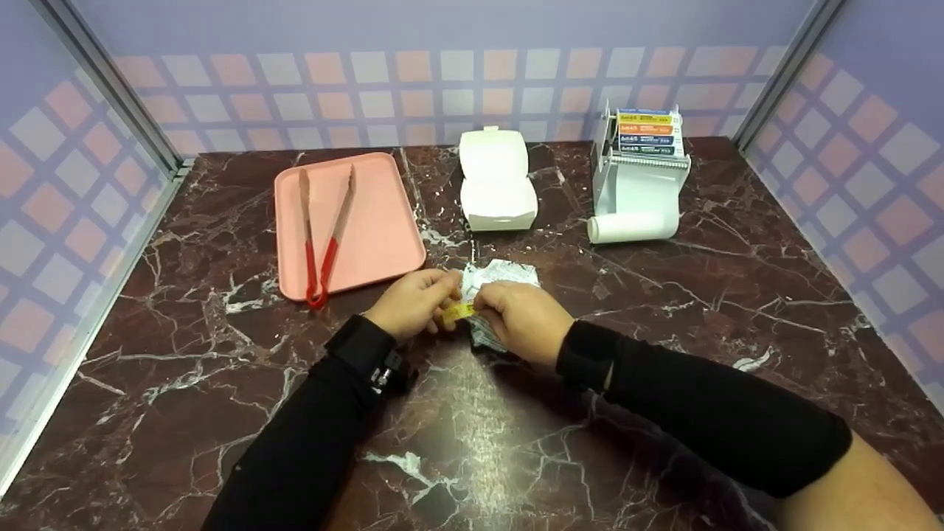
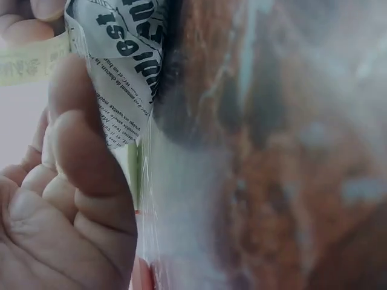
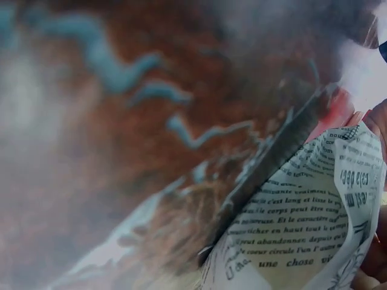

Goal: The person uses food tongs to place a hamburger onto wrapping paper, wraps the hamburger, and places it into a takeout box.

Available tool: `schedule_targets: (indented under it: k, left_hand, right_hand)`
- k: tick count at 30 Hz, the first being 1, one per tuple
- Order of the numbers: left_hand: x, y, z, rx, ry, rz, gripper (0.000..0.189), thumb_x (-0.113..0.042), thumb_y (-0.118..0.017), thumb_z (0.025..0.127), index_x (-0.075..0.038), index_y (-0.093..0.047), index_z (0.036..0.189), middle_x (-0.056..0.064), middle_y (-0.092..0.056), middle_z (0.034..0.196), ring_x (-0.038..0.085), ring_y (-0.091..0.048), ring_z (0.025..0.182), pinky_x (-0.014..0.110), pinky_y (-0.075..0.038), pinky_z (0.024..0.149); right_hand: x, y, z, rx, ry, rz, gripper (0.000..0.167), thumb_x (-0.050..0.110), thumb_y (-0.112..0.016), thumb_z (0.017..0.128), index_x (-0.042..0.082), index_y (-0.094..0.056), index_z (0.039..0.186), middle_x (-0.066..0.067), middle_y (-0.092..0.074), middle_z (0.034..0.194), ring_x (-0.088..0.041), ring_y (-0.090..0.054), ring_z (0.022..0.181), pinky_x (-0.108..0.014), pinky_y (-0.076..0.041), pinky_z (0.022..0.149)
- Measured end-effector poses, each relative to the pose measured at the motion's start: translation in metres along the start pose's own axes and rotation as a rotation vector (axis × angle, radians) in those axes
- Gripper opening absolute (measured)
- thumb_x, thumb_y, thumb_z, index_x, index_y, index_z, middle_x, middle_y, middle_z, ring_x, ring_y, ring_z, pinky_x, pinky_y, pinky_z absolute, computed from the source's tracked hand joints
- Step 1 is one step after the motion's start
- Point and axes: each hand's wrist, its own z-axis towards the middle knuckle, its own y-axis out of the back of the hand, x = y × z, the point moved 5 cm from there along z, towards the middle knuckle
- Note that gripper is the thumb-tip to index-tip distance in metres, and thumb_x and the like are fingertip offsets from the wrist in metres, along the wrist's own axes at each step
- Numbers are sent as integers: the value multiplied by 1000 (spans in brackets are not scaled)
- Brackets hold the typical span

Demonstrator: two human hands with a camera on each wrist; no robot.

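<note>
A small parcel of newsprint-patterned wrapping paper (image 1: 509, 271) lies on the table under my hands, and its black printed text shows close up in both wrist views. A short yellow label strip (image 1: 459, 311) stretches between my fingertips over the parcel's left side. My left hand (image 1: 414, 304) pinches the strip's left end. At its right end, the thumb and curled fingers of my right hand (image 1: 527, 318) pinch it, and this hand covers much of the parcel. In the left wrist view the yellow strip (image 2: 30, 62) looks pale and translucent beside the folded paper (image 2: 124, 78).
A pink tray (image 1: 376, 221) at left holds red-handled tongs (image 1: 324, 269). A white clamshell box (image 1: 498, 181) stands lid up behind the parcel. At back right is a label dispenser (image 1: 641, 169) with coloured label boxes and a white roll (image 1: 634, 227). Marbled table (image 1: 479, 457) lies in front.
</note>
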Motion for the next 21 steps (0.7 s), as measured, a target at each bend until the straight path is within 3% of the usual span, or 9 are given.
schedule_targets:
  k: [4, 7, 12, 16, 21]
  left_hand:
    - [1, -1, -1, 43, -2, 65, 19, -26, -68, 102, -6, -70, 103, 1, -72, 79, 12, -66, 63, 23, -53, 54]
    - [2, -2, -1, 77, 0, 107, 12, -16, -72, 98, -6, -70, 103, -1, -71, 76, 10, -65, 62, 22, -51, 52]
    - [5, -3, 0, 116, 18, 91, 12, -10, -71, 97, -2, -68, 106, -1, -71, 75, 11, -64, 62, 21, -51, 52]
    - [6, -4, 0, 140, 31, 79, 10, -7, -71, 97, -2, -67, 105, -1, -70, 74, 11, -64, 61, 21, -50, 51]
    - [6, -6, -1, 161, 36, 94, 10, -6, -71, 96, -1, -67, 103, 1, -72, 76, 10, -64, 62, 20, -51, 52]
  right_hand:
    - [-2, 1, 2, 29, -13, -5, 8, 4, -69, 95, 9, -71, 99, -5, -75, 99, -24, -72, 94, -40, -61, 88]
    - [-4, 3, 6, 80, 8, -15, 17, 4, -70, 94, 7, -71, 111, -9, -75, 119, -27, -72, 111, -41, -59, 101]
    - [-17, 5, 18, 269, 31, -32, 56, 15, -74, 95, 6, -57, 147, -16, -47, 163, -36, -51, 145, -53, -32, 128]
    - [-33, 4, 24, 439, -37, -19, 78, 32, -75, 96, 18, -38, 163, -5, -29, 174, -34, -42, 141, -56, -30, 122]
    - [-47, 2, 25, 527, -86, -7, 90, 46, -77, 93, 26, -30, 167, 1, -24, 176, -34, -34, 146, -56, -27, 122]
